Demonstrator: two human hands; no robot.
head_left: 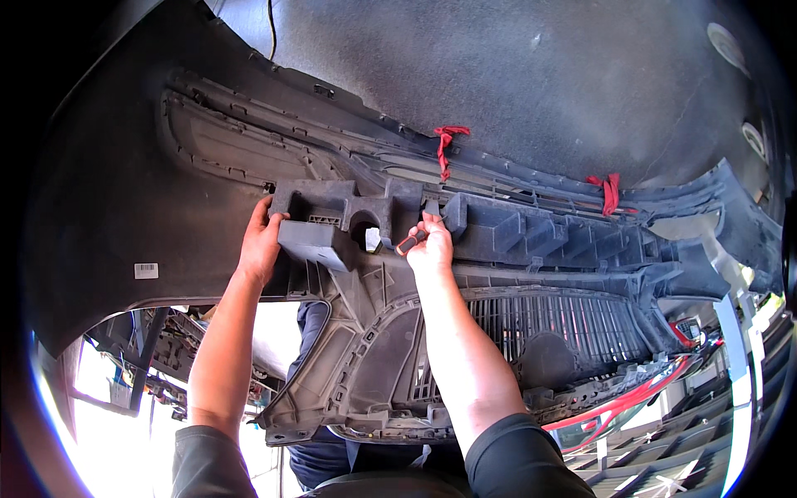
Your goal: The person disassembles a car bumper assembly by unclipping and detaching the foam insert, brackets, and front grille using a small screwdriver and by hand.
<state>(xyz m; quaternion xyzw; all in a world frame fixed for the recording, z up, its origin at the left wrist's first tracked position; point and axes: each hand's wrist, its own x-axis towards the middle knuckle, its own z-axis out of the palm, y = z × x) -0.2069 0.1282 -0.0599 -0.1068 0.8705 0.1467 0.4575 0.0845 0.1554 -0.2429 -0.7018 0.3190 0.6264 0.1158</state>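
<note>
A large black car bumper cover (108,207) spreads before me with its ribbed inner side showing. Along its middle runs a dark moulded foam bumper absorber (531,232) with box-shaped pockets. My left hand (264,239) grips the absorber's left end, fingers over its edge and thumb along the block. In my right hand (432,245) is a tool with an orange-and-black handle (410,242), perhaps a screwdriver; its tip is hard to make out. The right fingertips are close against the absorber, beside a gap between two of its pockets.
Two red cloth strips (444,149) (610,192) are tied along the cover's upper edge. A slatted grille (556,324) lies below the absorber. At lower left are a cluttered metal rack (149,357) and dark trousered legs (309,332). A red car part (614,411) shows at lower right.
</note>
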